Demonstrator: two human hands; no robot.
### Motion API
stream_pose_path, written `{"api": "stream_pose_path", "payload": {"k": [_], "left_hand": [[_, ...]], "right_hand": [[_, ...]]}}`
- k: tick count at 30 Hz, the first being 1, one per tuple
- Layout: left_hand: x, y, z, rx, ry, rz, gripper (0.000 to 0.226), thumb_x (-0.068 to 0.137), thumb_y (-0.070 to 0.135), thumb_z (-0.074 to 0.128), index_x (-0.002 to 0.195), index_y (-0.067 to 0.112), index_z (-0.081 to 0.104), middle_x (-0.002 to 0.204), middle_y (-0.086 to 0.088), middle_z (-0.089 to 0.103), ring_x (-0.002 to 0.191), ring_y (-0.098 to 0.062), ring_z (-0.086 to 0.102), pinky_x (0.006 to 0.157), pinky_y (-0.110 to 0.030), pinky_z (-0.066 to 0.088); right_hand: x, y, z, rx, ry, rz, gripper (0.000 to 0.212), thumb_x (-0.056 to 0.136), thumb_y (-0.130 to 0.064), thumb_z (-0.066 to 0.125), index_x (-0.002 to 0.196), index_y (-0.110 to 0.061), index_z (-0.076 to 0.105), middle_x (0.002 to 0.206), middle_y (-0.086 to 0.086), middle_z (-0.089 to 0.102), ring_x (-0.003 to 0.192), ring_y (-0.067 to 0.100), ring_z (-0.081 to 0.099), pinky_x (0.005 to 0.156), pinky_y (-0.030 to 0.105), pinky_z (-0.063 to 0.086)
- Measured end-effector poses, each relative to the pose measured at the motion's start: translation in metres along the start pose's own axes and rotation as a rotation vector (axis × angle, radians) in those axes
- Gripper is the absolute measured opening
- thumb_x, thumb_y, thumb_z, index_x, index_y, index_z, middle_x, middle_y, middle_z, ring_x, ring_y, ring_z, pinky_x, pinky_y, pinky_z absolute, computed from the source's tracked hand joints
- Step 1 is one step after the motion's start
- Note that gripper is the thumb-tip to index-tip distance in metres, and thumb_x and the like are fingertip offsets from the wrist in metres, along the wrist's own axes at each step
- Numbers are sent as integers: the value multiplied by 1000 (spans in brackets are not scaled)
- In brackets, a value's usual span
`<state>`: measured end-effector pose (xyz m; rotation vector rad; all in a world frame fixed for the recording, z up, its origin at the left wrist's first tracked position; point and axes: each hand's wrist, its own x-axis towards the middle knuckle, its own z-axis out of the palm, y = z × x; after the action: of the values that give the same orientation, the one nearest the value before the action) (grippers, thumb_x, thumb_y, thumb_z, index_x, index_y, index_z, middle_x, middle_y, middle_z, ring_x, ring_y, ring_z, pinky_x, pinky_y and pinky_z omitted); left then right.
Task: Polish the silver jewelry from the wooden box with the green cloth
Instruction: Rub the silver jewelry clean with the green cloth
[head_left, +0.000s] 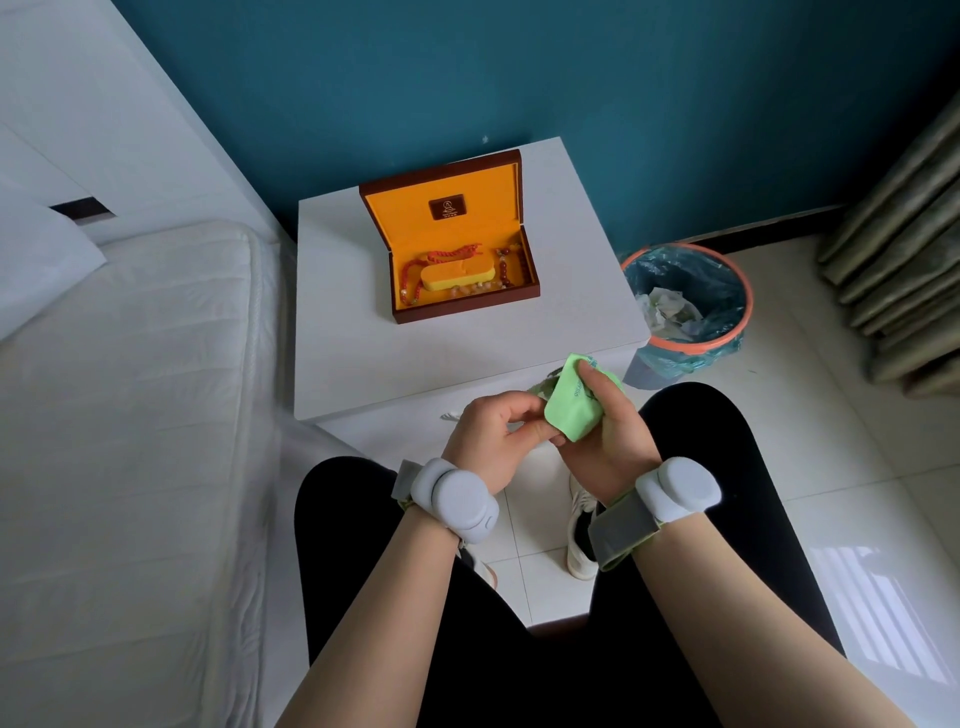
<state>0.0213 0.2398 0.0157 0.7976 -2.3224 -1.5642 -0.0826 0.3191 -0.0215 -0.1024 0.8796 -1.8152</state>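
Rubbing underway at near edge of white bedside cabinet (363, 353): right hand (605, 441) curled round folded light-green polishing cloth (571, 405), left hand (488, 441) pinching something mostly hidden inside it, likely silver piece; open dark wooden box with orange lining (452, 244) well behind; best keep pinch firm, short strokes, cloth wrapped

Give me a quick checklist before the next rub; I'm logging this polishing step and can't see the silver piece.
1. Soft green cloth in right hand's grip: ok.
2. Left hand pinching at the cloth's edge: ok.
3. Silver jewelry inside the cloth: cannot tell, hidden.
4. Open dark wooden box with orange lining on white bedside cabinet: ok.
5. Red and brown bead strings lying in the box: ok.
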Motion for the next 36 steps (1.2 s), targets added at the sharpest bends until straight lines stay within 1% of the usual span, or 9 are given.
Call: {"api": "stream_pose_path", "payload": {"k": [4, 7, 11, 17, 20, 23, 26, 29, 36], "left_hand": [[-1, -4, 0, 48, 48, -8, 3, 77, 14, 71, 75, 14, 73, 69, 20, 64, 71, 9, 55, 68, -3, 36], [0, -7, -1, 12, 121, -10, 5, 80, 9, 68, 83, 10, 73, 73, 15, 64, 70, 13, 54, 67, 0, 35], [1, -6, -3, -14, 169, 2, 12, 83, 4, 64, 76, 14, 68, 62, 24, 60, 64, 14, 52, 63, 0, 35], [1, -4, -2, 26, 77, -9, 8, 78, 7, 69, 83, 12, 73, 81, 8, 65, 78, 6, 57, 70, 0, 35], [0, -3, 0, 34, 58, -8, 3, 74, 14, 74, 77, 15, 74, 83, 4, 65, 81, -3, 58, 74, -6, 37], [0, -3, 0, 27, 45, -19, 3, 75, 14, 73, 78, 16, 74, 82, 8, 66, 82, 1, 58, 74, -5, 37], [0, -2, -1, -15, 84, -26, 14, 81, 7, 66, 75, 20, 68, 70, 21, 62, 69, 14, 55, 65, 0, 36], [0, -2, -3, -24, 125, -3, 25, 84, 4, 60, 72, 26, 61, 63, 21, 59, 61, 11, 52, 60, -2, 36], [-1, -4, -4, 7, 73, 3, 10, 78, 2, 66, 77, 11, 71, 71, 20, 61, 69, 14, 53, 66, 0, 35]], "right_hand": [[-1, -2, -1, -29, -16, -2, 28, 90, -31, 51, 76, -7, 58, 70, 10, 59, 67, 23, 57, 69, 35, 43], [-3, -1, -2, -45, -81, 10, 22, 84, -25, 56, 90, -4, 62, 83, 13, 62, 81, 26, 61, 79, 39, 48], [-5, 1, -4, -124, -117, 26, 41, 80, -14, 58, 113, 9, 53, 101, 22, 61, 95, 33, 60, 87, 46, 47], [-3, -5, -2, -8, -98, 26, 22, 85, -25, 54, 90, -3, 56, 81, 13, 62, 77, 24, 62, 73, 35, 51], [0, -9, 2, 7, -62, 42, 27, 90, -31, 49, 78, -7, 51, 66, 6, 56, 63, 19, 56, 60, 28, 47], [-1, -9, 2, 2, -66, 59, 29, 88, -35, 50, 81, -7, 49, 72, 8, 52, 69, 22, 52, 66, 31, 45], [-3, -4, 0, -32, -120, 49, 27, 86, -25, 56, 96, 0, 53, 89, 17, 57, 85, 29, 58, 79, 39, 48], [-5, -1, -2, -101, -167, 45, 37, 82, -16, 54, 111, 7, 51, 98, 20, 58, 89, 29, 61, 76, 38, 51], [-2, -6, -3, -84, -92, 29, 25, 82, -22, 58, 93, 0, 54, 81, 14, 61, 78, 26, 61, 74, 39, 49]]}}
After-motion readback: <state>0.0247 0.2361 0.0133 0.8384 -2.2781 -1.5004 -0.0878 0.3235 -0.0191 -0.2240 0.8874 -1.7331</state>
